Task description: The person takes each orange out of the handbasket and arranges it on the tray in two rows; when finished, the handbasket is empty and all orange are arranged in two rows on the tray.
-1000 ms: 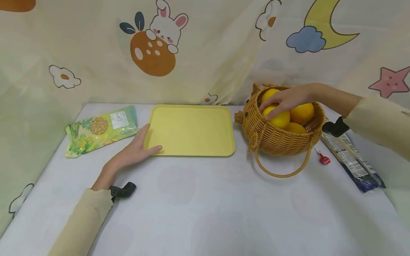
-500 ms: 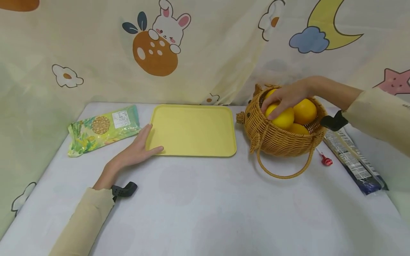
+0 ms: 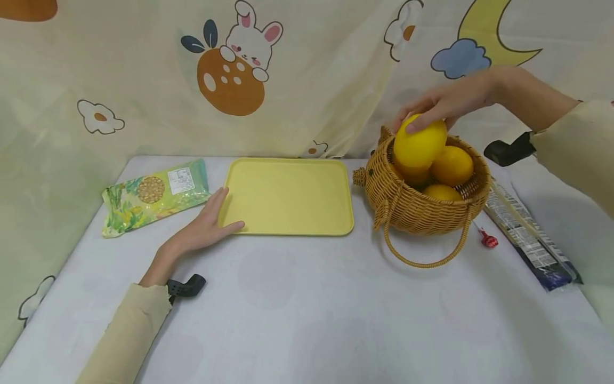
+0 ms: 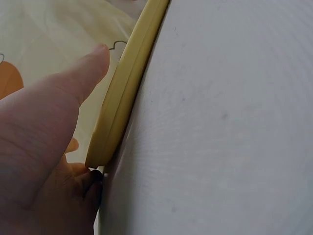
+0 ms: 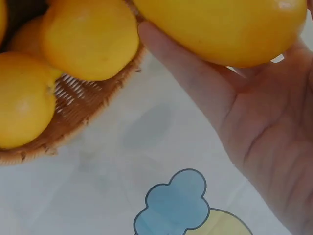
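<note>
In the head view my right hand [image 3: 455, 101] grips a yellow lemon [image 3: 419, 145] from above, thumb on its near side, over the opening of a pig-shaped wicker basket [image 3: 422, 216]. Several more lemons [image 3: 452, 166] lie in the basket. The right wrist view shows the held lemon [image 5: 230, 29] against the thumb and palm. My left hand [image 3: 201, 226] rests at the front left corner of a yellow tray [image 3: 288, 197], its fingers extended along the left edge. From the left wrist, the thumb lies by the rim of the tray [image 4: 122, 93].
A green and yellow packet [image 3: 155, 196] lies left of the tray. Right of the basket are a red-wrapped lollipop [image 3: 489, 240] and a long dark-ended packet [image 3: 532, 242]. The basket's handle [image 3: 427, 264] hangs toward the front. A printed cloth [image 3: 331, 74] backs the table.
My right hand, earlier down inside the basket on a lemon, has risen with that lemon in its grip. My left hand stays at the tray's corner.
</note>
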Motion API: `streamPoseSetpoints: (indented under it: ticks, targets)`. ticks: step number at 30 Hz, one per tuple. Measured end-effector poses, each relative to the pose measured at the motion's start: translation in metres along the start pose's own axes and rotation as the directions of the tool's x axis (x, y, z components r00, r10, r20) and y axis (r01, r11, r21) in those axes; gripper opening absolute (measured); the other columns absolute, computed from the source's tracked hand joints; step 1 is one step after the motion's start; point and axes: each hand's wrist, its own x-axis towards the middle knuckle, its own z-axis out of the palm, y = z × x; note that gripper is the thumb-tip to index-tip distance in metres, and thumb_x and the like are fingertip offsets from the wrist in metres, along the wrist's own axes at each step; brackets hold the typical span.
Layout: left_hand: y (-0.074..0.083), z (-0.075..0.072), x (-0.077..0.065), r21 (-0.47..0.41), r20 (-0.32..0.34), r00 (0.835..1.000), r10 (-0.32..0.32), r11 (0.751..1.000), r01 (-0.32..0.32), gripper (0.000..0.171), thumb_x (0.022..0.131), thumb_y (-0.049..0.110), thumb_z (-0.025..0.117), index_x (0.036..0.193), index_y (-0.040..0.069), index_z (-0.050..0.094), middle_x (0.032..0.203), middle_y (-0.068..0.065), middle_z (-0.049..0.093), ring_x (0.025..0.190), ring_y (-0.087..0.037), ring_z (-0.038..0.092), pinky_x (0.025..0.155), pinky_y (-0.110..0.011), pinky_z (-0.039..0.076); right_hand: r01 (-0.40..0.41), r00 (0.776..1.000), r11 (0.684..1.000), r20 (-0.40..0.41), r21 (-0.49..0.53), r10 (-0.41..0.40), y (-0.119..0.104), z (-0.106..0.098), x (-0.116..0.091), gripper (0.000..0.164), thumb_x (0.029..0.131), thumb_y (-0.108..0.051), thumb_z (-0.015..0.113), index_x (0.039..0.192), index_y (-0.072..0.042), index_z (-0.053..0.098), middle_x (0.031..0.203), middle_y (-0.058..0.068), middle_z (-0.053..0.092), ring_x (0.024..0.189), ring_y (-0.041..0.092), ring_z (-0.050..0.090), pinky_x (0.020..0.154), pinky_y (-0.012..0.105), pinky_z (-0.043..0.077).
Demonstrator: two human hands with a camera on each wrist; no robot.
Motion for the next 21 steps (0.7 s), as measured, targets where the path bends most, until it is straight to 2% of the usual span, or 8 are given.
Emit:
streamPoseSetpoints:
  ticks: [4, 8, 12, 15, 18, 21]
  targets:
    - [-0.001, 0.001, 0.000, 0.004, -0.006, 1.000, -0.001, 1.000, 0.001, 0.103, 0.089, 0.058, 0.059, 0.157, 0.014, -0.005, 0.164, -0.012, -0.009, 0.152, -0.034, -0.002, 0.119, -0.060, 0.011, 0.059, 0.994, 0.998, -0.090, 0.027, -0.056, -0.005, -0.001, 0.010, 0.040, 0.103, -0.037, 0.042, 0.141, -0.024, 0.041, 0.130, 0.008, 0.052, 0.109, 0.026, 0.059, 0.090, 0.040, 0.055]
    - [-0.001, 0.002, 0.000, 0.007, -0.012, 1.000, 0.003, 1.000, -0.003, 0.105, 0.087, 0.057, 0.062, 0.157, 0.015, -0.004, 0.164, -0.011, -0.009, 0.152, -0.035, -0.003, 0.119, -0.062, 0.011, 0.096, 0.971, 0.995, -0.222, 0.027, -0.087, -0.016, 0.003, 0.026, 0.043, 0.102, -0.040, 0.043, 0.143, -0.028, 0.039, 0.128, 0.004, 0.051, 0.111, 0.023, 0.055, 0.096, 0.040, 0.050]
    - [-0.001, 0.002, -0.001, 0.020, -0.005, 1.000, -0.007, 1.000, 0.007, 0.114, 0.083, 0.057, 0.068, 0.157, 0.013, -0.007, 0.164, -0.011, -0.012, 0.152, -0.036, -0.005, 0.119, -0.063, 0.009, 0.131, 0.920, 0.991, -0.377, 0.030, -0.111, -0.032, 0.008, 0.044, 0.047, 0.101, -0.045, 0.043, 0.147, -0.031, 0.039, 0.124, 0.002, 0.052, 0.107, 0.021, 0.053, 0.092, 0.028, 0.049]
    - [-0.002, 0.002, 0.000, 0.032, -0.001, 1.000, -0.013, 0.999, 0.013, 0.118, 0.082, 0.057, 0.069, 0.156, 0.009, -0.010, 0.164, -0.013, -0.013, 0.151, -0.037, -0.006, 0.119, -0.062, 0.009, 0.183, 0.877, 0.982, -0.461, 0.056, -0.137, -0.046, 0.013, 0.058, 0.048, 0.100, -0.047, 0.045, 0.145, -0.031, 0.042, 0.121, 0.001, 0.054, 0.105, 0.021, 0.054, 0.086, 0.019, 0.052]
    - [-0.002, 0.002, 0.000, 0.034, -0.003, 1.000, -0.017, 0.999, 0.017, 0.120, 0.081, 0.056, 0.070, 0.155, 0.007, -0.010, 0.163, -0.014, -0.014, 0.151, -0.038, -0.005, 0.119, -0.062, 0.009, 0.265, 0.856, 0.959, -0.484, 0.104, -0.184, -0.062, 0.015, 0.071, 0.048, 0.100, -0.049, 0.044, 0.145, -0.032, 0.042, 0.124, 0.001, 0.053, 0.108, 0.021, 0.055, 0.092, 0.024, 0.051]
    - [-0.003, 0.004, 0.002, 0.032, -0.008, 1.000, -0.010, 0.999, 0.011, 0.120, 0.081, 0.055, 0.071, 0.155, 0.006, -0.010, 0.163, -0.013, -0.014, 0.151, -0.038, -0.005, 0.119, -0.062, 0.009, 0.335, 0.852, 0.925, -0.478, 0.180, -0.215, -0.079, 0.017, 0.085, 0.048, 0.099, -0.050, 0.044, 0.144, -0.032, 0.041, 0.128, 0.001, 0.051, 0.112, 0.021, 0.055, 0.100, 0.035, 0.050]
